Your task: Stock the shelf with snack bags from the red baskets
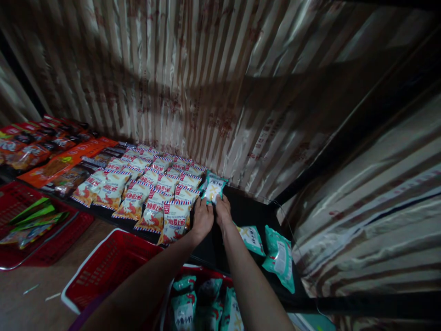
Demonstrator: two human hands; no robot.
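Note:
Both my hands reach out to a teal and white snack packet (214, 188) at the back of a dark shelf (248, 212). My left hand (202, 219) and my right hand (223, 210) are side by side, fingers pinched on the packet's near edge. The packet lies just right of rows of red, white and blue snack bags (155, 188). Two more teal packets (268, 248) lie on the shelf to the right of my right forearm.
A red basket (203, 305) below my arms holds several teal packets; an empty red basket (106, 271) stands left of it. Another red basket (31, 225) with green packets is at far left. Orange and red bags (51, 151) fill the shelf's left. Striped curtain (220, 82) hangs behind.

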